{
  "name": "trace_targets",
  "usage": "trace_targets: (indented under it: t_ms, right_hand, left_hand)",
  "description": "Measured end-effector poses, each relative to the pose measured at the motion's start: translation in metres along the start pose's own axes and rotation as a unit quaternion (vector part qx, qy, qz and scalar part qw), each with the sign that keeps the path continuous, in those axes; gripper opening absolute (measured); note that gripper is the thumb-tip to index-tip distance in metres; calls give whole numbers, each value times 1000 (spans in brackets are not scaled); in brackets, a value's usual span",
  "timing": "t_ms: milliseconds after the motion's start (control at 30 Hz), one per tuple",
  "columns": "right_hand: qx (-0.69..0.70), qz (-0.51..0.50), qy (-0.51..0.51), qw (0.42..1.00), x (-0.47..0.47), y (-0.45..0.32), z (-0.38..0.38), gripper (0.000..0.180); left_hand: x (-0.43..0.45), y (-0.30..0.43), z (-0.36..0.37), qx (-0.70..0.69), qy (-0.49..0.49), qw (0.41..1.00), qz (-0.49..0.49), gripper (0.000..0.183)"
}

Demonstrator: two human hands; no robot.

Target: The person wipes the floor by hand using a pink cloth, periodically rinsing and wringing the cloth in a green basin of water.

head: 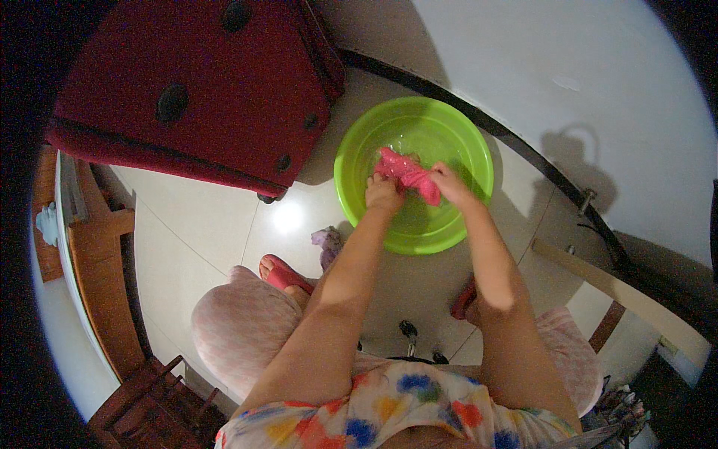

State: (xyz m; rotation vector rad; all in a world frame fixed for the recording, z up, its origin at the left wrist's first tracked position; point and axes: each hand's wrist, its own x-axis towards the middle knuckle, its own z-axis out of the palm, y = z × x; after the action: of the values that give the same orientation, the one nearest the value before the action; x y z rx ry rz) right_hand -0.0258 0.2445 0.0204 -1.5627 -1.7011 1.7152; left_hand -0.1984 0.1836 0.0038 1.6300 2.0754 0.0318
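Note:
A round lime-green plastic basin (429,242) stands on the tiled floor before me, with water in it. Over the water, a wet pink cloth (401,168) lies bunched and slightly twisted between my hands. My left hand (385,192) grips its left part, the fingertips partly hidden behind the folds. At the cloth's right end, my right hand (449,182) pinches it between thumb and fingers. Small bright glints show on the water near the cloth's upper end.
A large red fabric suitcase (224,112) stands at the upper left, close to the basin. A crumpled mauve cloth (327,247) lies on the floor by my left slipper (286,279). The white wall (561,73) with dark skirting (505,134) runs behind the basin. Wooden furniture (104,269) lines the left.

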Motion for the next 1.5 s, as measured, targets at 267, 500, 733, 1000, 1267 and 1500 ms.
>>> trace_targets:
  t_ms: [267, 500, 733, 1000, 1267, 1500]
  right_hand:
    - [-26, -51, 83, 995, -2, -5, -33, 15]
    - [-179, -162, 354, 904, -3, -11, -11, 23]
    - [282, 62, 102, 952, 7, -32, 31, 34]
    - [364, 7, 301, 881, 2, 1, -7, 20]
    - [-232, 23, 90, 968, 11, -10, 14, 64]
    - [-376, 39, 42, 925, 3, -13, 43, 67]
  left_hand:
    - [16, -2, -38, -313, 7, 945, 99, 15]
    - [27, -3, -41, -732, -89, 663, -130, 10]
    - [33, 4, -34, -797, -147, 580, -76, 12]
    - [30, -16, -56, -867, -58, 490, -67, 23]
    - [55, -77, 35, -611, 102, 785, -17, 38]
    - [57, -78, 56, -605, 28, 789, -107, 47]
